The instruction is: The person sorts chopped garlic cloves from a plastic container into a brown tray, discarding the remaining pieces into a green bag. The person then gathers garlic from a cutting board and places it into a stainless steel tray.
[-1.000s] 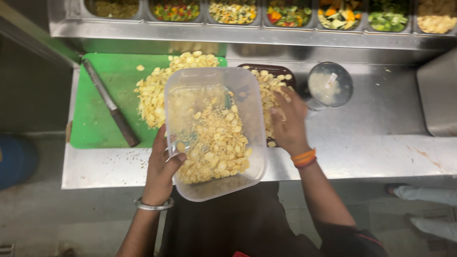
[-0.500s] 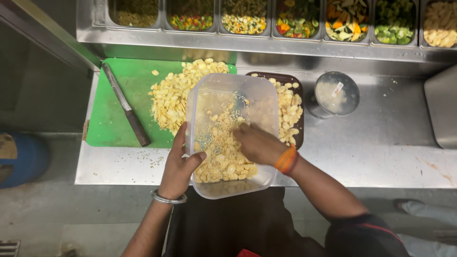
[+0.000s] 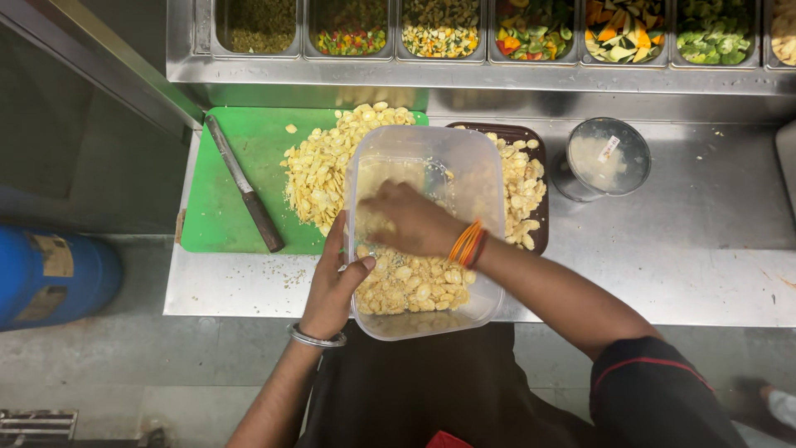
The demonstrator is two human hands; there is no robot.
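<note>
At the counter (image 3: 705, 249) edge, my left hand (image 3: 336, 282) grips the clear tub (image 3: 423, 232) at nine o'clock; my right hand (image 3: 410, 220) lies inside, fingers curled over yellow pieces (image 3: 410, 286); grip unclear.

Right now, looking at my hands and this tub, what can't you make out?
- Head view: right hand fingertips, buried in the yellow pieces inside the clear tub.
- Left hand palm, pressed against the tub wall.
- Dark tray: mostly covered by tub and pieces.
- Topping bins: cut off by the top edge.
- Lidded cup: contents blurred.
</note>
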